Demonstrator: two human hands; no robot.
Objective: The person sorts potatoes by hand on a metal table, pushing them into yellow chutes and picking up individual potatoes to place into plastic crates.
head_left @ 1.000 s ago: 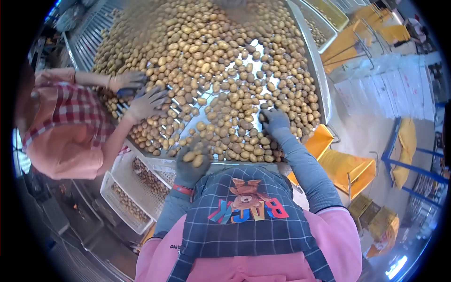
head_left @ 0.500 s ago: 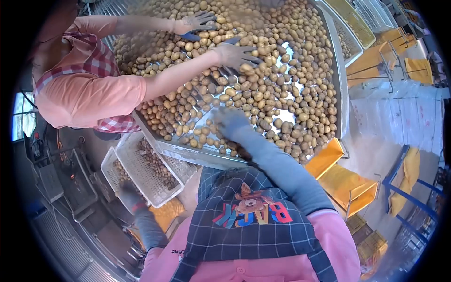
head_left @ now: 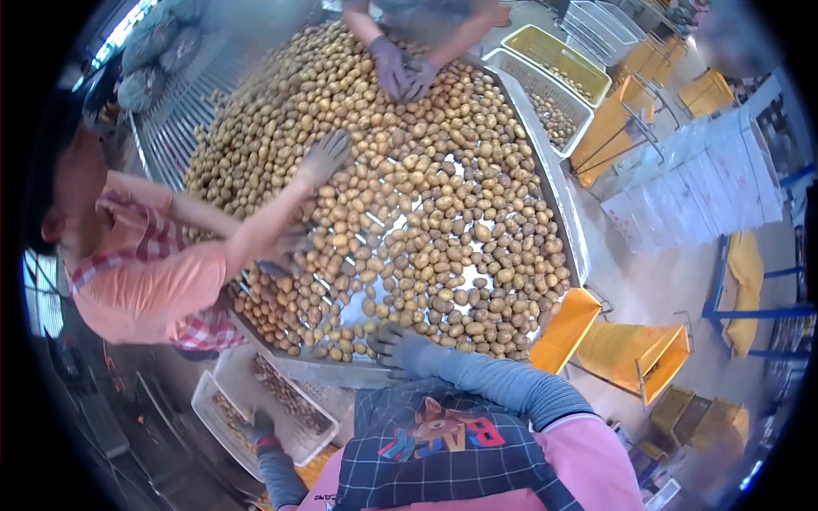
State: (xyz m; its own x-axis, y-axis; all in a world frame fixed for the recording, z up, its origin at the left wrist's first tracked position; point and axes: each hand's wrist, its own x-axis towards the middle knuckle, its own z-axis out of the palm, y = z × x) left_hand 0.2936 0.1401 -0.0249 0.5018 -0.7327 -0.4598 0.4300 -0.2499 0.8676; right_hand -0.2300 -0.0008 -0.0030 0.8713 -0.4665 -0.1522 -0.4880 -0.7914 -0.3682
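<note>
My right hand [head_left: 402, 351], in a grey glove, lies at the near edge of a metal sorting table [head_left: 328, 371], its fingers spread beside the nearest potatoes [head_left: 341, 347]. Nothing shows in its grip. Low on the left, my gloved left hand [head_left: 262, 426] is over two white plastic crates [head_left: 317, 441] that hold small potatoes or scraps. Its fingers are too small and dark to make out, so whether it holds anything cannot be told. A broad heap of potatoes [head_left: 281, 119] covers much of the table, with bare patches of the white surface showing near the middle.
A co-worker in a checked apron [head_left: 162, 281] reaches over the heap from the left; another person's purple gloves [head_left: 402, 72] work at the far side. Crates [head_left: 545, 94] stand beyond the right rim. Orange bag holders [head_left: 630, 349] and wrapped white stacks [head_left: 690, 183] stand to the right.
My right hand has come back from among the potatoes to the near edge. The view has shifted, bringing the far person's gloves into sight. The left co-worker's hands have drawn back leftwards.
</note>
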